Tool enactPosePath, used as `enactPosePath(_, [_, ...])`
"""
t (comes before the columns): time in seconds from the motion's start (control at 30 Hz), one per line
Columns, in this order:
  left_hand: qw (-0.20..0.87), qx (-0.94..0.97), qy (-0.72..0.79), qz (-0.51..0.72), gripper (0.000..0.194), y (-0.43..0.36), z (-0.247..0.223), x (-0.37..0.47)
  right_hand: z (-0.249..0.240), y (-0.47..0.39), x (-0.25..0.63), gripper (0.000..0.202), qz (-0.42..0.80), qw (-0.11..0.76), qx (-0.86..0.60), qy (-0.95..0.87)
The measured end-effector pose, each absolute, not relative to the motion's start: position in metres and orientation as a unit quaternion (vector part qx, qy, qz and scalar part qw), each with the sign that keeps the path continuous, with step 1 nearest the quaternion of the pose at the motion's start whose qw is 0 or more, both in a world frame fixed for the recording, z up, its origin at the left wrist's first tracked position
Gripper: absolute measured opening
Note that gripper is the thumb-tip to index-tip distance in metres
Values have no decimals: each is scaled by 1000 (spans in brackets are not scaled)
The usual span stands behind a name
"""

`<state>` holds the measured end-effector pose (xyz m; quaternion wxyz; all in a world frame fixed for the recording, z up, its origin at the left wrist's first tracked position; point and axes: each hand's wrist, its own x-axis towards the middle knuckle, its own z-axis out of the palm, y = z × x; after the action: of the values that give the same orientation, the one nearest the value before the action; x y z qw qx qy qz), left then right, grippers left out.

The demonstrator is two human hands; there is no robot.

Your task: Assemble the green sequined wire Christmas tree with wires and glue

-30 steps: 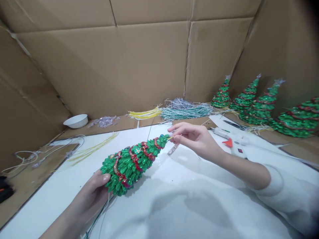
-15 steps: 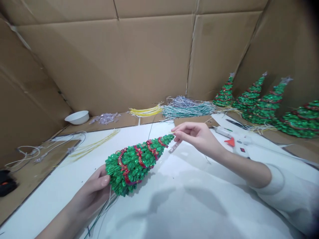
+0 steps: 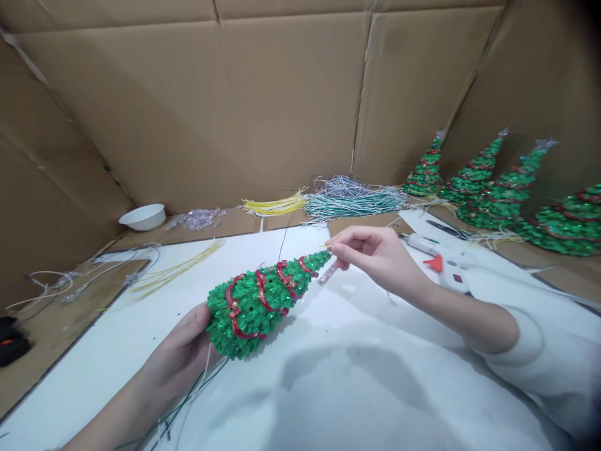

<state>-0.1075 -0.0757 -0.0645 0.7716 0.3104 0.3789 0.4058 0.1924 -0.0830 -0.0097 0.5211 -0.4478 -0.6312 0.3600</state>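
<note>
A green miniature Christmas tree with red glittery garlands lies tilted over the white table, its tip pointing right. My left hand holds it around the base, where white and green wires trail down. At the tip, my right hand is closed in a pinch. A thin yellow wire end shows at its fingertips; the rest is hidden by the fingers. Just below the right hand is a clear glittery strip; I cannot tell whether the hand touches it.
Several finished-looking trees stand at the right. A glue gun with an orange trigger lies near my right forearm. Bundles of yellow wires and green wires lie at the back, with a white bowl and clear pieces leftward.
The tree and my left hand have shifted slightly right and up. My right hand stays pinched at the tip, moved only a little.
</note>
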Motion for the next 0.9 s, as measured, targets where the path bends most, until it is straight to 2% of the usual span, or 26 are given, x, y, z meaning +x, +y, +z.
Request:
enactPosePath(0.17, [748,413,358,377,36,-77,-66,-111,-10,-82,196,19,339,533,-416,-654])
enactPosePath(0.3, [663,516,413,353,44,-81,-67,-112,-10,-81,197,18,326,534,-408,-665])
enactPosePath(0.43, [479,660,477,328,30,-86,-69,-109,-9,-79,197,16,333,542,-407,-656])
enactPosePath(0.57, [243,803,411,356,11,-83,-73,-106,-10,-77,197,15,329,536,-406,-663])
enactPosePath(0.77, [-24,888,252,383,18,-71,-76,-107,-13,-77,197,13,318,536,-390,-678])
enactPosePath(0.9, [-123,884,228,389,17,-65,-88,-119,-13,-78,196,10,308,541,-376,-686])
